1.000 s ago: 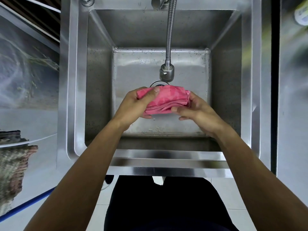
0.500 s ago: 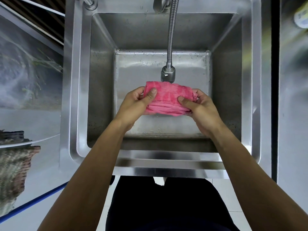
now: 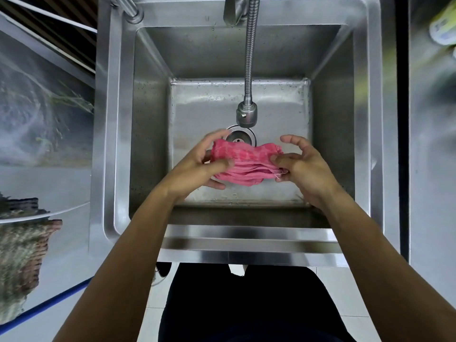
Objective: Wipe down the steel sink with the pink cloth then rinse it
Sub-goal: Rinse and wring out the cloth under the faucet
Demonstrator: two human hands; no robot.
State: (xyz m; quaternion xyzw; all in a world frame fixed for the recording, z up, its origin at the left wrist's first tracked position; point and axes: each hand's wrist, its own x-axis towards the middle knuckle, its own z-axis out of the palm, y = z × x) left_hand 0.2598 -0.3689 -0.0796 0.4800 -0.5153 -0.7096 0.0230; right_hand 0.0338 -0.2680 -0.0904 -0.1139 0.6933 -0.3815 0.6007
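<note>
**Cloth gathered over the drain, ready for wiping or rinsing**

The left hand point(image 3: 197, 166) grips one end of the pink cloth point(image 3: 244, 164); the right hand point(image 3: 303, 169) pinches the other, its upper fingers loose. The bunched cloth hangs above the steel sink point(image 3: 153, 119) floor, just below the faucet nozzle point(image 3: 246, 114), long axis running left to right. No water appears to run; pressing it to the steel likely comes next.

Soft, even daylight brightens the steel sink point(image 3: 153, 119) with pale glare along its rims, while the frame's edges smear and bend from wide-angle distortion.
</note>
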